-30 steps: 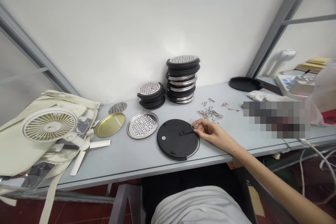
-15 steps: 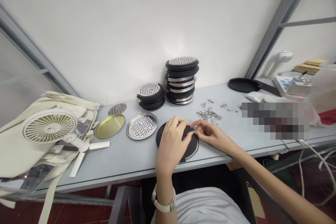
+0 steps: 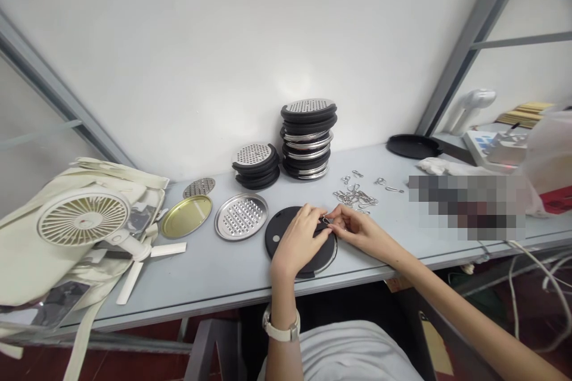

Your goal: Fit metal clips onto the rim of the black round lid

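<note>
A round black grater cover [image 3: 277, 227] with a metal rim and a small grey dot lies near the table's front edge. My left hand [image 3: 300, 238] lies over it, gripping it with fingers bent and fingertips by its right part. In a pinch, my right hand [image 3: 355, 229] holds a small metal wire clip [image 3: 326, 221] at the cover's right edge. The fingers partly hide where clip and cover meet. Behind my right hand lies a loose pile of wire clips [image 3: 355, 196]. To the left sits a round metal grater plate [image 3: 241, 216].
Graters in black rims form a tall stack [image 3: 308, 140] and a shorter stack [image 3: 255, 166] by the wall. Further left lie a gold lid [image 3: 186, 216], a perforated disc [image 3: 199, 187] and a white fan [image 3: 84, 216] on a cream bag [image 3: 27, 238]. A black tray [image 3: 413, 146] is at back right.
My left hand has shifted right and lowered over the black cover, showing more of its left side and the grey dot. My right hand keeps its pinch on the clip.
</note>
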`<state>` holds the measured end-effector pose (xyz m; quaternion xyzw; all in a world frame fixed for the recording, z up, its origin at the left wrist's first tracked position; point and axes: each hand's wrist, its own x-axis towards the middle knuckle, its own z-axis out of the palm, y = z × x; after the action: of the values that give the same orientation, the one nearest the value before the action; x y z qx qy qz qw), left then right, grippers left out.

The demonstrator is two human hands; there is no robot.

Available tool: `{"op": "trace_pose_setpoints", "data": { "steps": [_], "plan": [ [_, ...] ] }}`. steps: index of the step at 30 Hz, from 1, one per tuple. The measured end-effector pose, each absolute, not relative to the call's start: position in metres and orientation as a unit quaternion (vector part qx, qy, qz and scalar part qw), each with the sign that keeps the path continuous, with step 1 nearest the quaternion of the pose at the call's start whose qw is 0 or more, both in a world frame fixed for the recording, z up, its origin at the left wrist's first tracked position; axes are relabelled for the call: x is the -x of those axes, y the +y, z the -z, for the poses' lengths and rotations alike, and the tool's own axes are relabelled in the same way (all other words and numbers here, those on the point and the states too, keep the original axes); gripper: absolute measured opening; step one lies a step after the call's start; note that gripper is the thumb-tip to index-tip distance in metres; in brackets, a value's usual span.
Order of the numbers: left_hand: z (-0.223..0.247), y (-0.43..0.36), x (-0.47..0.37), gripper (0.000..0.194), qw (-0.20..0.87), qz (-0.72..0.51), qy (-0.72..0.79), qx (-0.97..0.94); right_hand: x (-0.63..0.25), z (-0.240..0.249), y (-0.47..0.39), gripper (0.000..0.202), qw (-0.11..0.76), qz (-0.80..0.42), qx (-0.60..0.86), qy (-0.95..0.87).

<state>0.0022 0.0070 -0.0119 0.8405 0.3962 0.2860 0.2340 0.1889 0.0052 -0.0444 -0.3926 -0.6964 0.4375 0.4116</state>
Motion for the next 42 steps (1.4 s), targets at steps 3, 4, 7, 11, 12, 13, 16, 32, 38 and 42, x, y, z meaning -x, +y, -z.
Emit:
{"op": "trace_pose_setpoints", "data": {
  "steps": [3,4,7,11,12,13,16,32,38,42],
  "plan": [
    [0.0140,0.0076,-0.0021,0.022,0.234,-0.282,0.394,-0.843,-0.1887,0.0456,0.0061,0.016,0.413,-0.439,0.392,-0.695],
    [0.0142,0.0076,-0.0021,0.021,0.233,-0.282,0.394,-0.843,-0.1887,0.0458,0.0062,0.016,0.413,-0.439,0.392,-0.695],
    [0.0143,0.0070,-0.0023,0.019,0.237,-0.286,0.396,-0.840,-0.1888,0.0460,0.0061,0.018,0.411,-0.440,0.397,-0.693],
    [0.0145,0.0066,-0.0021,0.019,0.256,-0.303,0.413,-0.819,-0.1894,0.0458,0.0059,0.019,0.410,-0.441,0.407,-0.687],
    [0.0146,0.0066,-0.0020,0.018,0.257,-0.305,0.414,-0.818,-0.1896,0.0456,0.0059,0.019,0.411,-0.440,0.408,-0.686],
    [0.0147,0.0068,-0.0018,0.016,0.256,-0.305,0.412,-0.820,-0.1896,0.0454,0.0060,0.019,0.412,-0.439,0.408,-0.686],
    [0.0149,0.0072,-0.0017,0.015,0.249,-0.305,0.407,-0.824,-0.1896,0.0452,0.0064,0.020,0.415,-0.433,0.410,-0.688],
    [0.0121,0.0067,-0.0020,0.017,0.223,-0.293,0.402,-0.839,-0.1872,0.0403,0.0021,0.022,0.385,-0.349,0.448,-0.727],
    [0.0113,0.0057,-0.0014,0.015,0.226,-0.293,0.406,-0.835,-0.1859,0.0389,0.0012,0.023,0.369,-0.330,0.451,-0.743],
    [0.0118,0.0063,-0.0017,0.016,0.233,-0.292,0.407,-0.833,-0.1860,0.0394,0.0015,0.023,0.369,-0.319,0.456,-0.744]
  ]
}}
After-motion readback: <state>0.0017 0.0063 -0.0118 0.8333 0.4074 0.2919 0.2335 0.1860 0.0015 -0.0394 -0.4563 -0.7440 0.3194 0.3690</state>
